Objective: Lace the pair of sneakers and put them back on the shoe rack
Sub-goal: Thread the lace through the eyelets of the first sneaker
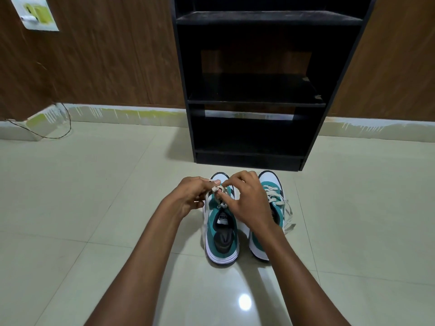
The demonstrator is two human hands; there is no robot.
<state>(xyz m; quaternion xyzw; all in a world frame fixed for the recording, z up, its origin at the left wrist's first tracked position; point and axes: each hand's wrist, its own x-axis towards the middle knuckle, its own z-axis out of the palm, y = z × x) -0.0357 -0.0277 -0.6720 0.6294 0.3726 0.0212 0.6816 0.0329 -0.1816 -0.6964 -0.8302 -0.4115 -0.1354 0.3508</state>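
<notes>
Both hands (188, 196) pinch lace (215, 189), sneakers (222, 231) toes twd rack (254, 102)

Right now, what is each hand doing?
Left hand: closed, pinching the beige lace.
Right hand: closed, pinching the same lace.

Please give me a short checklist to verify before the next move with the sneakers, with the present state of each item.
1. Both hands on the lace of the left sneaker: left hand, right hand: ok.
2. Left sneaker's bow finished: not ok.
3. Right sneaker laced through: ok.
4. Right sneaker's knot tight: cannot tell.
5. Shoe rack shelves free: ok.
6. Sneakers standing on the floor before the rack: ok.
</notes>
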